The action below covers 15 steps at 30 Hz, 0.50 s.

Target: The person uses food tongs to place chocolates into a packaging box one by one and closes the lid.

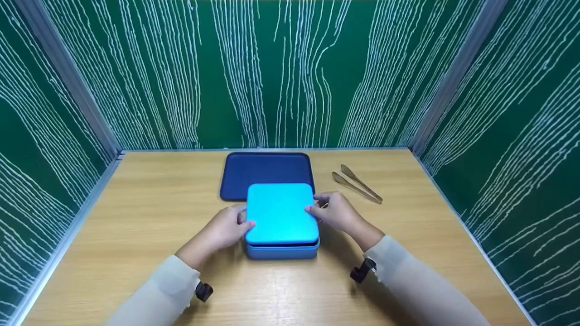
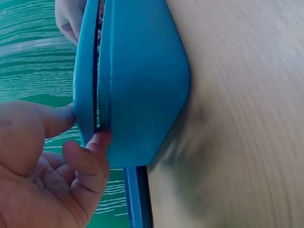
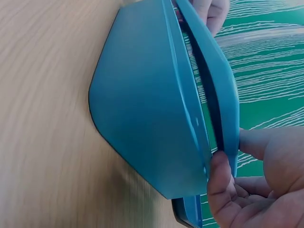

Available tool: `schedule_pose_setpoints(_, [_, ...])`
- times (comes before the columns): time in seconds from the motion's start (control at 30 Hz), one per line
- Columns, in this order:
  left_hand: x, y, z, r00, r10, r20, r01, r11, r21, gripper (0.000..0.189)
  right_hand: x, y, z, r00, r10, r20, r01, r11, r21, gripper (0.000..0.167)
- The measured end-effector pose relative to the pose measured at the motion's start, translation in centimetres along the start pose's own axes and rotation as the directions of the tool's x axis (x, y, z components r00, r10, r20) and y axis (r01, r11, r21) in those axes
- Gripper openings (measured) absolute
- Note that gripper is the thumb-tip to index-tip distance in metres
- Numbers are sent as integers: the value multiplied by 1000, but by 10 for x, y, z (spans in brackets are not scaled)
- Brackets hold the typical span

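Note:
A bright blue lid (image 1: 282, 213) lies just above a blue square box (image 1: 282, 252), with a narrow dark gap between them. My left hand (image 1: 229, 227) pinches the lid's left edge, thumb on top and fingers below. On the opposite side my right hand (image 1: 337, 213) pinches the right edge the same way. In the right wrist view the gap between the lid (image 3: 223, 90) and the box (image 3: 142, 95) is wider toward the middle. The left wrist view shows a thinner slit beside the box (image 2: 142, 80). What the box contains is mostly hidden.
A dark blue tray (image 1: 267, 170) lies behind the box on the wooden table (image 1: 172, 181). To its right are tongs (image 1: 358, 183), spread in a V. Green panels with white lines (image 1: 290, 72) enclose the table at the back and sides.

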State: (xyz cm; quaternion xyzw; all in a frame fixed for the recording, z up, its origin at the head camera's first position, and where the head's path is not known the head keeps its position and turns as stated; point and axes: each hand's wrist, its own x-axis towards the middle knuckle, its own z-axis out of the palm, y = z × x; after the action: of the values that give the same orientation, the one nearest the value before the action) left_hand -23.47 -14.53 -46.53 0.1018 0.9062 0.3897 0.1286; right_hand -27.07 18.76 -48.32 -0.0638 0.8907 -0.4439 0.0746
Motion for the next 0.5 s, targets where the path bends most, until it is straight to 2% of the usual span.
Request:
schedule_pose_setpoints(0.1, [-1, 0, 2, 1000, -1, 3, 1, 1000, 22, 46, -1, 0, 1, 1000, 9, -2, -9, 1000, -10, 61])
schedule_pose_setpoints(0.23, [-1, 1, 4, 1000, -9, 9, 8, 999, 51, 57, -3, 1, 0, 999, 37, 5, -37, 999, -39, 62])
schedule_pose_setpoints(0.37, [-1, 2, 5, 1000, -3, 14, 2, 997, 75, 49, -5, 4, 1, 998, 53, 22, -52, 997, -65, 62])
schedule_pose_setpoints(0.43, [-1, 2, 6, 1000, -6, 16, 5, 997, 75, 48, -5, 5, 1, 999, 45, 25, -43, 997, -67, 61])
schedule_pose_setpoints(0.5, [-2, 1, 6, 1000, -17, 13, 16, 997, 70, 57, -6, 6, 2, 999, 29, 30, -27, 997, -69, 61])
